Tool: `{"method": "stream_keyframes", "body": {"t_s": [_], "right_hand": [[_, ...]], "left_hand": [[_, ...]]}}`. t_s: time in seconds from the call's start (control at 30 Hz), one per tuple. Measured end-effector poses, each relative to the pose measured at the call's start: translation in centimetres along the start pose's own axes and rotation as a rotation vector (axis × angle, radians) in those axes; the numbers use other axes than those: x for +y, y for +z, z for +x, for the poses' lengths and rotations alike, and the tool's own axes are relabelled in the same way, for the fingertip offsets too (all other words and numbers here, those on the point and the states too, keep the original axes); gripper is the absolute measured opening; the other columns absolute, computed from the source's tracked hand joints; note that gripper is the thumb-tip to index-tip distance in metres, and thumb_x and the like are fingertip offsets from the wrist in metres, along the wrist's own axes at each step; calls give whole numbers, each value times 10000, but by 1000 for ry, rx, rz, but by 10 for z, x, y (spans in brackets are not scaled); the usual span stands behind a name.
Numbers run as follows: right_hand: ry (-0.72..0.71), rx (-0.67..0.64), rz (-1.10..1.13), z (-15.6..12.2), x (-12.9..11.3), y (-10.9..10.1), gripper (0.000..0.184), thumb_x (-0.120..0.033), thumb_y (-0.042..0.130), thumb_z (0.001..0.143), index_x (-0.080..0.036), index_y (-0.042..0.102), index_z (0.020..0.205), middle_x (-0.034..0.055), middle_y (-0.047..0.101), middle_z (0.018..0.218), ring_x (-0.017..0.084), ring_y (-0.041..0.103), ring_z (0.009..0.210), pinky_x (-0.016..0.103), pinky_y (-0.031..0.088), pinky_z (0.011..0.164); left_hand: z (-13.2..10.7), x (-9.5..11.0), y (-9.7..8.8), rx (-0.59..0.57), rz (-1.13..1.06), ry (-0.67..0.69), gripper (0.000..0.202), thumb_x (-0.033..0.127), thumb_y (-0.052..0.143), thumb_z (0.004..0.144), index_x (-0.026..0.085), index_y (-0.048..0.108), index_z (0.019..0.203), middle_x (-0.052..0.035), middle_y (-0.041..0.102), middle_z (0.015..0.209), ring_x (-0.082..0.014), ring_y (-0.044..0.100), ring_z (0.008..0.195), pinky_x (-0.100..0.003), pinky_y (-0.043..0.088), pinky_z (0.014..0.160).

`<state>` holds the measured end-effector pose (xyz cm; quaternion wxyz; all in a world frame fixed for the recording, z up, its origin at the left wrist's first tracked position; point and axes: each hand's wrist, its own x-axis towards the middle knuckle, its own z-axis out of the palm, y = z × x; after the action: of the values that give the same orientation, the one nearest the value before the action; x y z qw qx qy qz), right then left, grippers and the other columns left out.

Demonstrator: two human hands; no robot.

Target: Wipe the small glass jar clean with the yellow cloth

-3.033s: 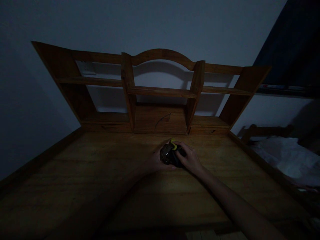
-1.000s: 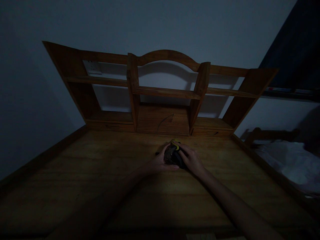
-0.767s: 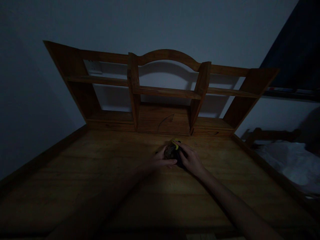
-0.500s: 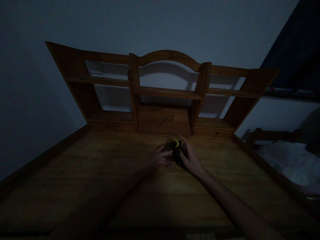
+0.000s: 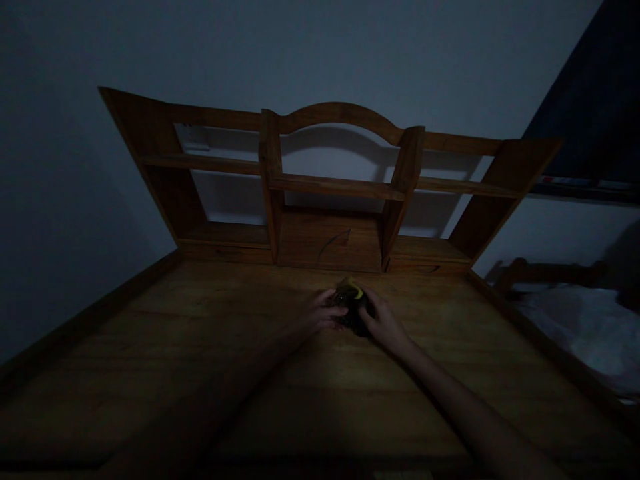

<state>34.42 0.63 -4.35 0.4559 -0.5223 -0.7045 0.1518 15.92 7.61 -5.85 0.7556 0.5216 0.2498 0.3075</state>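
Observation:
Between my hands, over the middle of the wooden desk (image 5: 310, 400), is a small dark object with a yellow curved strip (image 5: 356, 321). Its kind is hard to make out in the dim light. My left hand (image 5: 323, 313) grips its left side, thumb and fingers bent against it. From the right, my right hand (image 5: 383, 320) wraps round the other side, with the thumb toward me. The side of the object facing the palms is hidden. A few small glints show on its left part.
A wooden shelf unit (image 5: 330, 187) with open compartments and small drawers stands along the desk's back edge. Raised wooden rims (image 5: 90, 310) run along the desk's sides. Beyond the right rim lies pale bedding (image 5: 590, 333) near a wooden bed frame. The room is dark.
The object has turned a little between my hands, and its yellow strip sits slightly lower. My right index finger, stretched upward before, has come down against the object. My left fingers are closer on it.

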Motion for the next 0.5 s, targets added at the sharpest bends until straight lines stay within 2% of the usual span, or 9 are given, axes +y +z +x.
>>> {"method": "stream_keyframes", "body": {"t_s": [0.13, 0.23, 0.33, 0.5], "right_hand": [[-60, -12, -65, -1, -4, -3, 525, -123, 470, 867, -275, 500, 1369, 40, 621, 1281, 229, 589, 1169, 410, 443, 1024], [-44, 4, -70, -1, -5, -5, 487, -131, 476, 876, -274, 549, 1336, 37, 669, 1205, 240, 634, 1100, 404, 485, 972], [-31, 10, -56, -2, -6, -8, 432, -164, 502, 893, -288, 591, 1296, 25, 693, 1162, 254, 670, 1028, 397, 526, 901], [-46, 36, -40, -5, -7, -12, 331, -254, 543, 911, -290, 651, 1222, 24, 714, 1114, 282, 692, 964, 398, 550, 831]], "left_hand": [[-5, 1, 7, -19, 99, 44, 650, 308, 874, 574, 164, 504, 1089, -41, 653, 925, -189, 692, 707, -302, 566, 613], [-12, 7, 12, -34, 231, 25, 612, 391, 835, 634, 158, 493, 1084, -19, 664, 787, -142, 656, 546, -215, 496, 481], [-17, 14, 15, -16, 309, -21, 565, 439, 808, 657, 165, 518, 1057, -4, 669, 761, -80, 577, 416, -162, 405, 387], [-17, 15, 17, 3, 214, -51, 523, 396, 818, 647, 126, 580, 1026, -27, 684, 766, -103, 610, 462, -192, 454, 444]]}}
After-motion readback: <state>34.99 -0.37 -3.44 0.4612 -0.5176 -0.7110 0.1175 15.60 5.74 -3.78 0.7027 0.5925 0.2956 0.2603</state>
